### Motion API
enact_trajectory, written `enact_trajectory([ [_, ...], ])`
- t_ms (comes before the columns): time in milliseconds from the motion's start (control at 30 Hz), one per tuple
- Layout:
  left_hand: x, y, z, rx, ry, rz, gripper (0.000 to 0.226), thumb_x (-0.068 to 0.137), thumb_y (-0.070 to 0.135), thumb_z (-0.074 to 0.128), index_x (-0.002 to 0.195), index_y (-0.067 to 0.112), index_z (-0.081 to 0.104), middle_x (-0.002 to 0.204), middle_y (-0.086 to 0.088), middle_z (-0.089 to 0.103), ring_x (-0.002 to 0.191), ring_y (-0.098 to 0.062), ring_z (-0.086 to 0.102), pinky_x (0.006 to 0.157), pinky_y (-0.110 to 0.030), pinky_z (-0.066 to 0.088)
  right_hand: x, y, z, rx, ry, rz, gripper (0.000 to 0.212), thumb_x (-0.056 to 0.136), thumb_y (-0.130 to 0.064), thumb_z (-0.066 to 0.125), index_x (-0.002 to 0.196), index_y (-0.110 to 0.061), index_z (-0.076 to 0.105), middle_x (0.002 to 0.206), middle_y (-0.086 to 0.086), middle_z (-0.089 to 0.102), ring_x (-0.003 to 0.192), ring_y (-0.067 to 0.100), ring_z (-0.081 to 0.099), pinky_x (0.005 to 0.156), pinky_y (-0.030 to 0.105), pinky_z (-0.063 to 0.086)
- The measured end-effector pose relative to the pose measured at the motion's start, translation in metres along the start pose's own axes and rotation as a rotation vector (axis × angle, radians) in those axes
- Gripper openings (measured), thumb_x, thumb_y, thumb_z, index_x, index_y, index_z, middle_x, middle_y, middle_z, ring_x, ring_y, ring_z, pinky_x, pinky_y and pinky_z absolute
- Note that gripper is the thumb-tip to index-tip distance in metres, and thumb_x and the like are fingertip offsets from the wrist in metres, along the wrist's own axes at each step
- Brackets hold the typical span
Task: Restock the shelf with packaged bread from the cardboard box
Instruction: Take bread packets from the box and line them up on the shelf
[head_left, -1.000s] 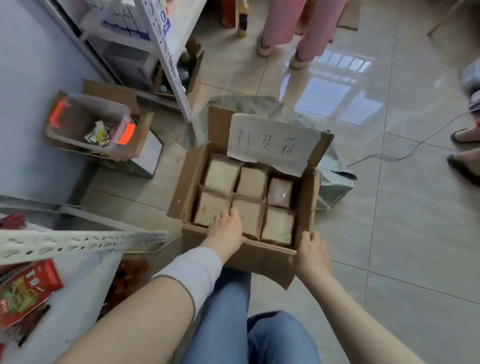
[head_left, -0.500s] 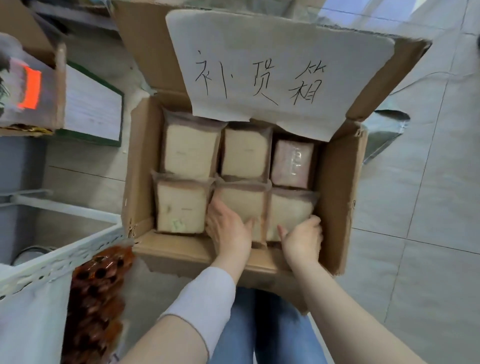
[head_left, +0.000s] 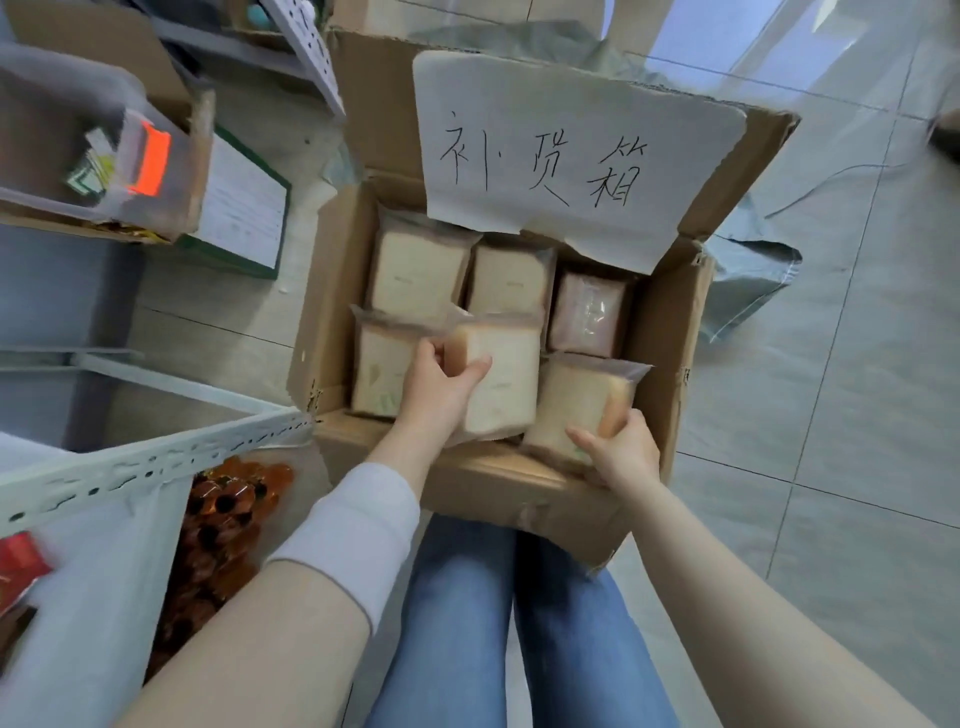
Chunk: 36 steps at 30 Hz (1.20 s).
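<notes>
Box: open brown cardboard box (head_left: 332, 291) on the floor, holding clear-wrapped pale bread packs.
Left hand (head_left: 441, 387): grasping near-middle bread pack (head_left: 506, 379), raised.
Right hand (head_left: 621, 449): grasping near-right bread pack (head_left: 576, 400).

Your left hand (head_left: 441, 387) and the middle bread pack (head_left: 506, 374) it grips hide part of the near-left pack (head_left: 376, 374); your right hand (head_left: 621, 452) covers the near corner of the right pack (head_left: 576, 400). The red packet (head_left: 18, 564) at the left edge is cut off and blurred.
</notes>
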<state>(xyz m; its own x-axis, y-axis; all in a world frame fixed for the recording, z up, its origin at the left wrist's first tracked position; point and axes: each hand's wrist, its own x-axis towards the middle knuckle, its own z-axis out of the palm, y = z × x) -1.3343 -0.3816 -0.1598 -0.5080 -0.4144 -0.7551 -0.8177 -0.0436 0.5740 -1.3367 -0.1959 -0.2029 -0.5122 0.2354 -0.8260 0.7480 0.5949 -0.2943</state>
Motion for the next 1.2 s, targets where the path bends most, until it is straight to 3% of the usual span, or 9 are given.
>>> enact_trajectory([
  [133,-0.058,0.01,-0.047,-0.177,0.059,0.12,0.035,0.086,0.026,0.062,0.114,0.022,0.041,0.117,0.0,0.054,0.109,-0.019,0.054,0.095,-0.037,0.047,-0.05,0.001,-0.025,0.181,-0.035,-0.155,0.044,0.075,-0.026,0.076,0.105,-0.01,0.047,0.106,0.01,0.057,0.095,0.024,0.056,0.07,0.03,0.045],
  [233,-0.123,0.007,-0.088,-0.34,0.119,0.225,0.037,0.088,0.032,0.059,0.12,0.027,0.041,0.122,-0.001,0.055,0.112,-0.021,0.056,0.091,-0.041,0.051,-0.106,0.002,-0.044,0.262,-0.165,-0.261,0.046,0.075,-0.023,0.076,0.111,-0.012,0.049,0.112,0.008,0.059,0.099,0.023,0.058,0.078,0.033,0.051],
  [300,-0.174,0.004,-0.116,-0.467,0.197,0.331,0.029,0.09,0.03,0.057,0.116,0.025,0.045,0.114,0.003,0.058,0.107,-0.016,0.058,0.084,-0.032,0.053,-0.149,0.001,-0.056,0.249,-0.28,-0.352,0.055,0.075,-0.022,0.075,0.122,-0.012,0.049,0.115,0.005,0.06,0.104,0.023,0.059,0.085,0.037,0.053],
  [400,-0.258,-0.002,-0.165,-0.571,0.29,0.483,0.011,0.09,0.029,0.057,0.101,0.03,0.052,0.104,0.008,0.061,0.1,-0.01,0.059,0.085,-0.028,0.052,-0.229,-0.004,-0.068,0.239,-0.463,-0.478,0.056,0.078,-0.014,0.072,0.128,-0.014,0.046,0.113,0.003,0.063,0.1,0.017,0.062,0.077,0.029,0.053],
  [467,-0.314,-0.009,-0.205,-0.621,0.372,0.568,0.007,0.089,0.026,0.058,0.095,0.029,0.056,0.1,0.007,0.063,0.099,-0.011,0.059,0.09,-0.033,0.05,-0.286,-0.01,-0.069,0.203,-0.531,-0.574,0.047,0.079,-0.012,0.07,0.121,-0.018,0.052,0.105,0.001,0.066,0.09,0.012,0.066,0.074,0.026,0.053],
  [600,-0.417,-0.028,-0.295,-0.694,0.57,0.713,0.008,0.091,0.014,0.056,0.091,0.022,0.055,0.085,0.014,0.067,0.082,0.001,0.063,0.078,-0.02,0.052,-0.4,-0.03,-0.054,0.077,-0.592,-0.774,0.031,0.076,-0.014,0.073,0.102,-0.025,0.059,0.092,-0.005,0.069,0.075,0.006,0.067,0.06,0.015,0.052],
  [767,-0.52,-0.074,-0.42,-0.634,0.833,0.805,0.011,0.081,0.025,0.06,0.09,0.023,0.054,0.091,0.008,0.064,0.08,-0.001,0.062,0.083,-0.031,0.05,-0.53,-0.064,0.01,-0.024,-0.699,-0.978,0.037,0.074,-0.009,0.074,0.109,-0.004,0.061,0.093,0.005,0.072,0.077,0.012,0.069,0.072,0.024,0.058],
  [900,-0.57,-0.134,-0.519,-0.66,1.004,0.825,0.005,0.087,0.023,0.058,0.089,0.023,0.054,0.09,0.006,0.061,0.081,-0.007,0.059,0.076,-0.033,0.049,-0.623,-0.081,0.091,-0.063,-0.806,-1.107,0.024,0.075,-0.006,0.072,0.097,-0.009,0.063,0.087,0.0,0.07,0.069,0.004,0.068,0.063,0.016,0.056],
  [1200,-0.558,-0.259,-0.691,-0.718,1.164,0.69,0.012,0.087,0.015,0.061,0.086,0.024,0.054,0.086,0.002,0.06,0.082,-0.013,0.057,0.081,-0.038,0.047,-0.749,-0.121,0.295,-0.11,-0.821,-1.247,0.029,0.073,-0.016,0.076,0.096,-0.003,0.065,0.083,0.009,0.065,0.075,0.018,0.058,0.063,0.017,0.048],
])
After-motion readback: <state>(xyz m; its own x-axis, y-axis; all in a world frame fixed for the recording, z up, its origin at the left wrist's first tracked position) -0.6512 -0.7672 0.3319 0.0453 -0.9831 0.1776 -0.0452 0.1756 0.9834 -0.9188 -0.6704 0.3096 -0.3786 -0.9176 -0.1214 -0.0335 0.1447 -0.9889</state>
